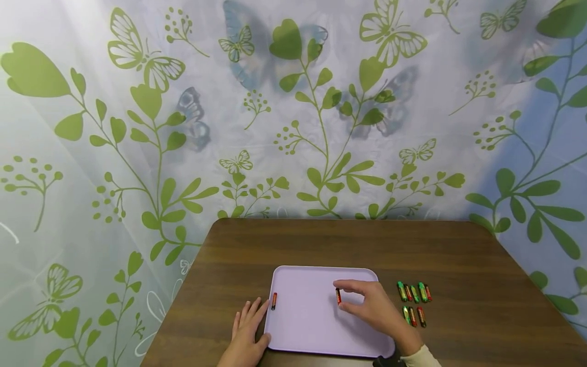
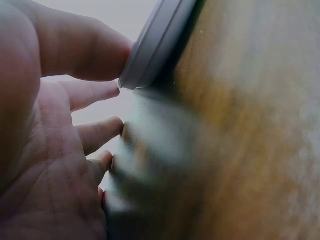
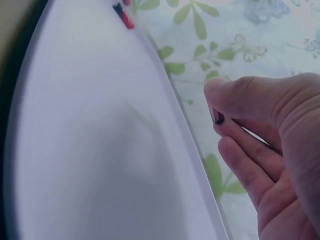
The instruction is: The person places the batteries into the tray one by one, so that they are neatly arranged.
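Note:
Above the right half of a pale purple tray (image 1: 307, 326), my right hand (image 1: 371, 306) pinches a small red and black battery (image 1: 338, 296) between thumb and fingertips, held about upright. In the right wrist view the thumb covers most of that battery (image 3: 218, 117). Another red and black battery (image 1: 274, 300) lies on the tray along its left side. My left hand (image 1: 247, 331) rests at the tray's left edge with fingers extended. Its thumb touches the tray rim (image 2: 155, 45) in the left wrist view.
Right of the tray, several green batteries (image 1: 402, 292) and red batteries (image 1: 422, 317) lie in two rows on the brown wooden table (image 1: 330, 242). Behind the table hangs a curtain (image 1: 284, 168) with green leaves and butterflies.

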`<state>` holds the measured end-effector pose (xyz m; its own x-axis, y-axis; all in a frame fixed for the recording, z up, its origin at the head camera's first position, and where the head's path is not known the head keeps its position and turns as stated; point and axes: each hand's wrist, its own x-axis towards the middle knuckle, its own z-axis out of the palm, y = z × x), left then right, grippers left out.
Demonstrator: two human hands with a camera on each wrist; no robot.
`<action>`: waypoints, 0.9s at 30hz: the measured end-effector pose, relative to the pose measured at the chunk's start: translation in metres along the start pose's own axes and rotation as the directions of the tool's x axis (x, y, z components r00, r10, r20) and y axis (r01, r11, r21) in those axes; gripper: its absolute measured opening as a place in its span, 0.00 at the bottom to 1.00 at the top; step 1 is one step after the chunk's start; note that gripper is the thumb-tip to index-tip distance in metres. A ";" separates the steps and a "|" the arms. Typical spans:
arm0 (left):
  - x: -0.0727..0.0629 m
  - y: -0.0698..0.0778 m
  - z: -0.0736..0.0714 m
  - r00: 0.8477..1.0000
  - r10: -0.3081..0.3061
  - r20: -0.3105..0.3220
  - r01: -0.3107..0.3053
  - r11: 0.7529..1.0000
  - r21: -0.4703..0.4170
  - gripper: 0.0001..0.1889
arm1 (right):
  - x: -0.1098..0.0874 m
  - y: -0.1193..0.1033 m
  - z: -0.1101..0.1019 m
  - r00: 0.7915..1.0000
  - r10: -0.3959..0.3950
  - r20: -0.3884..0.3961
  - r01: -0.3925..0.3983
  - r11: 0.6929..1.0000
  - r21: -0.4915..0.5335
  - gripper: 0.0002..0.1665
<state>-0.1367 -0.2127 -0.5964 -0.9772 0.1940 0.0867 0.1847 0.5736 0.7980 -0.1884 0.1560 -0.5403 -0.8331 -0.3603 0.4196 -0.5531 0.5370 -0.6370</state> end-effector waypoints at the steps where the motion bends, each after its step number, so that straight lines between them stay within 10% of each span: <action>1: 0.000 0.000 0.001 1.000 0.004 -0.003 -0.004 1.000 -0.007 0.42 | 0.003 -0.001 0.004 1.000 -0.001 -0.002 0.001 1.000 -0.003 0.27; 27: -0.001 0.002 0.002 0.992 0.110 -0.062 -0.109 0.994 0.025 0.41 | 0.054 -0.044 0.109 0.991 -0.027 0.129 0.003 0.982 0.188 0.27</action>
<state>-0.1348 -0.2099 -0.5959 -0.9554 0.2068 0.2109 0.2928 0.5691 0.7684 -0.2086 0.0302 -0.5598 -0.8101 -0.4705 0.3498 -0.5446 0.3832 -0.7460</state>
